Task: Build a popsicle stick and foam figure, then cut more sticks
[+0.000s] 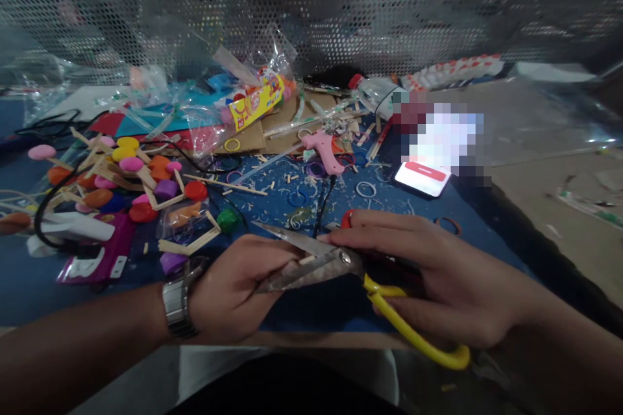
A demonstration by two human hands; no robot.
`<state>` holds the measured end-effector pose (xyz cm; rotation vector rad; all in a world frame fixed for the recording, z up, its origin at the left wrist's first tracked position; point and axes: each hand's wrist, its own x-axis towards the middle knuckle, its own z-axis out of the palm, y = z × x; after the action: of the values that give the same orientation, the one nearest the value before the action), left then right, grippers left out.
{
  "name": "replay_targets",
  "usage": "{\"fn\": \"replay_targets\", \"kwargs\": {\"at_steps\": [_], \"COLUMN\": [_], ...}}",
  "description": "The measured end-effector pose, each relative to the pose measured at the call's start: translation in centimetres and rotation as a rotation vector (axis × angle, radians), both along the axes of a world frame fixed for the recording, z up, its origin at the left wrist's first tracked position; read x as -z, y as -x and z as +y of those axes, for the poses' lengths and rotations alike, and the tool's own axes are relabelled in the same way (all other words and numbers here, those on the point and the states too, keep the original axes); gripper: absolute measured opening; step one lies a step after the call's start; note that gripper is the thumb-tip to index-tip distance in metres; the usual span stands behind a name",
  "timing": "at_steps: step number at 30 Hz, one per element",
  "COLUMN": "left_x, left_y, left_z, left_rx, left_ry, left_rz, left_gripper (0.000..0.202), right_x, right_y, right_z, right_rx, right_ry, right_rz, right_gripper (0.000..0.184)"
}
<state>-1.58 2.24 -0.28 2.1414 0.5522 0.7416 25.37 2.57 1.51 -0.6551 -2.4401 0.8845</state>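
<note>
1. Our right hand (438, 266) is wrapped around the scissors (341, 266) by the yellow handle (413, 334), fingers reaching over the pivot, probably to steady them.
2. Our left hand (233, 282) curls around what looks like a pale stick (307, 260) (mostly hidden), its end between the parted blades, presumably to keep it still.
3. Beyond both hands lies a pink glue gun (324, 150), perhaps set there to leave us elbow room.
</note>
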Motion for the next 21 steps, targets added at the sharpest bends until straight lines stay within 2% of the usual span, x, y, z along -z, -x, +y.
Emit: {"fn": "replay_targets", "kwargs": {"at_steps": [2,8,15,21], "left_x": [-0.07,-0.13,-0.19,0.29], "left_y": [-0.03,-0.08,-0.31,-0.32], "left_z": [-0.05,-0.12,-0.13,-0.51], "left_rx": [-0.002,-0.018,-0.049,-0.102], "left_ry": [0.026,-0.044,-0.123,-0.064], "left_rz": [-0.006,0.008,-0.071,-0.097], "left_gripper": [0.041,0.036,0.037,0.035], "right_x": [0.00,-0.27,-0.39,-0.04], "right_y": [-0.04,-0.18,-0.35,-0.43], "right_z": [0.01,-0.08,-0.06,0.03], "right_rx": [-0.007,-0.031,-0.041,-0.042], "right_ry": [0.003,0.009,-0.065,-0.061], "right_rz": [-0.002,-0.031,-0.047,-0.090], "right_gripper": [0.049,0.055,0.061,0.056]}}
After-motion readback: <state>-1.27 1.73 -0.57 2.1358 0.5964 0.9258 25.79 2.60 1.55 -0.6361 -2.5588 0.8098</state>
